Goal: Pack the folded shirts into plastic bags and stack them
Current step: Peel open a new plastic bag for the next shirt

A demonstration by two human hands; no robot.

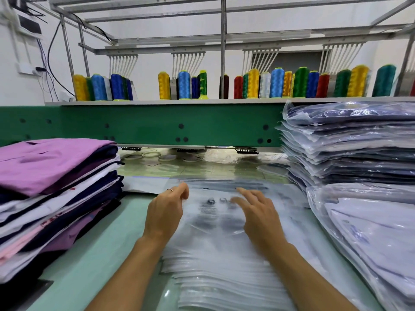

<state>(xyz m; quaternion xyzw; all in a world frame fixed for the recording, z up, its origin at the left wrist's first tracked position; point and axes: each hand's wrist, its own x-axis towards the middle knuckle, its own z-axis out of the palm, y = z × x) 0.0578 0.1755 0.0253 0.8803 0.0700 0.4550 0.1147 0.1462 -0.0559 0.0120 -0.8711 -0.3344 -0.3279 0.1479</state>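
Straight ahead, low at six o'clock on the pale green counter [94,261]: a fanned stack of empty plastic bags [224,265], with the print on the top bag blurred. Left hand [165,212] at the nine o'clock edge of that top bag, ring on one finger, fingers curled; cannot tell whether pinching the film or only touching it. Right hand [258,216] over the same bag toward three o'clock, fingers spread and lightly bent, gripping nothing.

At nine o'clock, a tall pile of folded shirts [56,187] in purple, navy, white and pink, unbagged. At three o'clock, a high stack of bagged shirts [350,142], mostly dark. Just below it, toward four o'clock, a lower heap of bagged pale shirts [370,232].

Beyond the counter at twelve o'clock, a green machine beam [157,124], and on its ledge a row of thread cones [253,84] in yellow, blue, green, red and white. Above these, a grey metal frame [222,37] against a white wall. Loose cables [50,63] at ten o'clock.
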